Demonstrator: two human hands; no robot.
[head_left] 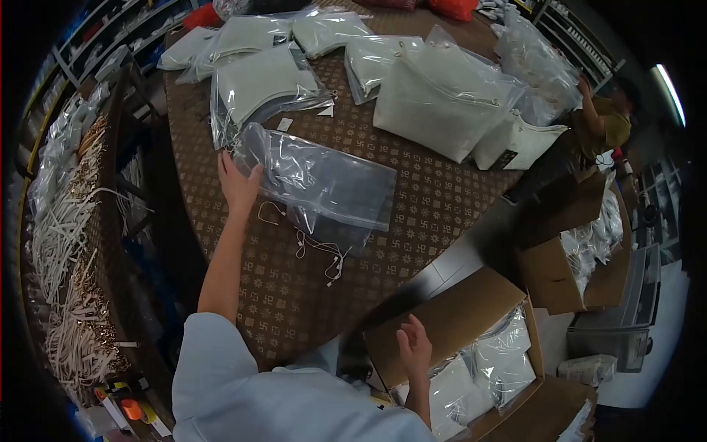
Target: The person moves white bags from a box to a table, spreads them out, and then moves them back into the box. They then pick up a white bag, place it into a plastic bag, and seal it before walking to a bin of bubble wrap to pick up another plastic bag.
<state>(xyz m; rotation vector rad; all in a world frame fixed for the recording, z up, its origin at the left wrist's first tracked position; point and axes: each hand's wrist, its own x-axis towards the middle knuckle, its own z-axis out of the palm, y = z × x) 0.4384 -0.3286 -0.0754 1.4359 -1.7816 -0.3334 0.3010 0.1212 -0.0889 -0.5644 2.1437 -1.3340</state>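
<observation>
My left hand (239,184) reaches across the patterned brown table, thumb and fingers apart. Its fingertips are at the lower corner of a clear plastic bag with a white handbag (265,85) inside. Just right of that hand lie flat clear plastic bags (331,180), with no handbag in them. Thin cords with small tags (328,254) trail below these bags. My right hand (414,346) is raised over the open cardboard box (449,317) beside the table, thumb apart from the fingers and nothing held. Bagged white handbags (504,353) fill that box.
More bagged white handbags (434,103) cover the far side of the table. White straps (70,280) with metal clasps hang along a rack at left. Another person (607,118) stands at the far right, near a second cardboard box (549,272) and a grey plastic bin (611,342).
</observation>
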